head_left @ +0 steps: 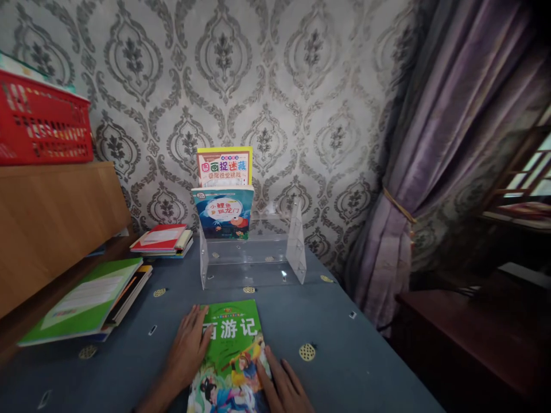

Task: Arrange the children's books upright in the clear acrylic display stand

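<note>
A green picture book (pixel 232 347) with large white Chinese characters lies flat on the dark blue table, cover up. My left hand (pixel 188 344) rests along its upper left edge, fingers stretched out and partly covering the first character. At the lower right side of the cover, my right hand (pixel 282 384) lies with its fingers extended over the edge. Beyond the book stands a clear acrylic tiered rack (pixel 245 252). A blue picture book (pixel 221 218) leans upright on the rack's left side, with a pink and yellow book (pixel 224 163) standing behind and above it.
A stack topped by a green book (pixel 90 295) lies at left, and a smaller stack with a red book (pixel 161 236) sits behind it. A red basket (pixel 47 120) stands on a wooden cabinet (pixel 64 223). A tied purple curtain (pixel 387 229) hangs beyond the table's right edge.
</note>
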`<state>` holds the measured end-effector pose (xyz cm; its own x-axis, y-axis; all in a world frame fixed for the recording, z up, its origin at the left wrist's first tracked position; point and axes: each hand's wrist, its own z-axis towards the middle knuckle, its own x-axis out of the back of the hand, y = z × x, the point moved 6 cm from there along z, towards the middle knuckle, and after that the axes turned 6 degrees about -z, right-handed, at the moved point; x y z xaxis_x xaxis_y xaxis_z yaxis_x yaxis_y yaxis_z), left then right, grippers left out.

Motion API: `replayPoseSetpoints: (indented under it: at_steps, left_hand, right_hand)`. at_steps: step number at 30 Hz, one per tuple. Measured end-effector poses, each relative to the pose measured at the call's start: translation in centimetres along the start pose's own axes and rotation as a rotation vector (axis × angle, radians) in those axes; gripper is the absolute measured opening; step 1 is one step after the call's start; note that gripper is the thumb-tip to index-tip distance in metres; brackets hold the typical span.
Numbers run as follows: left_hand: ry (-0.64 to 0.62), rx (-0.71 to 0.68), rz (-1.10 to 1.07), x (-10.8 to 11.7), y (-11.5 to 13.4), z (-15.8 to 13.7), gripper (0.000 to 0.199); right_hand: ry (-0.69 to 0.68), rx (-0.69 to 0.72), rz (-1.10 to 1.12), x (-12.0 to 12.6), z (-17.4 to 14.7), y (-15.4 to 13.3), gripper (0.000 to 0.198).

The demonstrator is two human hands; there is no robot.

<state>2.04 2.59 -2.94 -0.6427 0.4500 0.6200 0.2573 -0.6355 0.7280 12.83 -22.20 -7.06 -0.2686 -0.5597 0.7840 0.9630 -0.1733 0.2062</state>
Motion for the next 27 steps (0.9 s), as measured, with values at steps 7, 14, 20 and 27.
replayPoseSetpoints:
  at_steps: [7, 14, 20, 27]
  left_hand:
    - [0.053, 0.147, -0.456, 0.9, 0.6, 0.1, 0.057]
    - [0.228, 0.555, -1.009, 0.5, 1.1, -1.3, 0.048]
    - [0.198, 0.897, -1.212, -0.1, 2.3, -4.0, 0.024]
    - [0.144, 0.912, -1.318, 0.2, 3.8, -4.8, 0.032]
  right_hand:
    - [-0.111, -0.108, 0.175, -0.6, -0.3, -0.2, 0.081]
    - [-0.098, -0.102, 0.183, -0.1, -0.2, -0.3, 0.085]
    - [-0.047, -0.03, 0.156, -1.3, -0.4, -0.3, 0.089]
    - [-0.185, -0.215, 0.425, -0.2, 0.3, 0.6, 0.097]
